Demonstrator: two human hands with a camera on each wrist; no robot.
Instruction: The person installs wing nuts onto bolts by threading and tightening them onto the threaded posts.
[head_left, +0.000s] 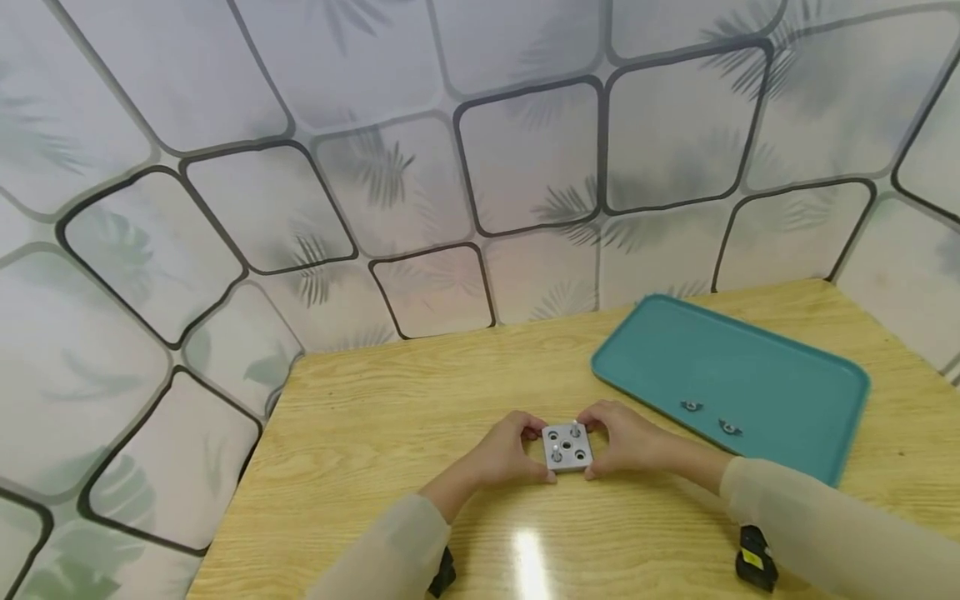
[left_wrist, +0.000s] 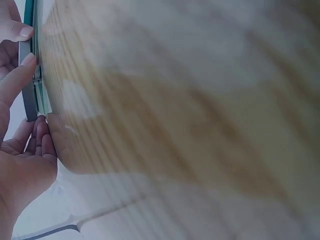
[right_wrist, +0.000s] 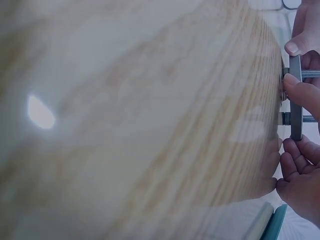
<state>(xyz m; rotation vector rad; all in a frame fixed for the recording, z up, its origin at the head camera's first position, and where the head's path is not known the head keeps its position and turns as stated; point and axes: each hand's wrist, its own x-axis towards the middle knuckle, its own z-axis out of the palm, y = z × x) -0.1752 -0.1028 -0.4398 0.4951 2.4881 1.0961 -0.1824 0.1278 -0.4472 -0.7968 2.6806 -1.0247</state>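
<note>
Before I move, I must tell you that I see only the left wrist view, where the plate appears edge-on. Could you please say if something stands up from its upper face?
Observer: Yes. In the head view, two bolts stand up from the metal plate, at diagonally opposite corners.
Operator: Thank you. And what is in the other two corners?
Observer: Each shows a round hole, and there is another in the centre.
Operator: Please, are there also some loose parts near?
Observer: Two wing nuts lie on the teal tray, close to its near edge.
</note>
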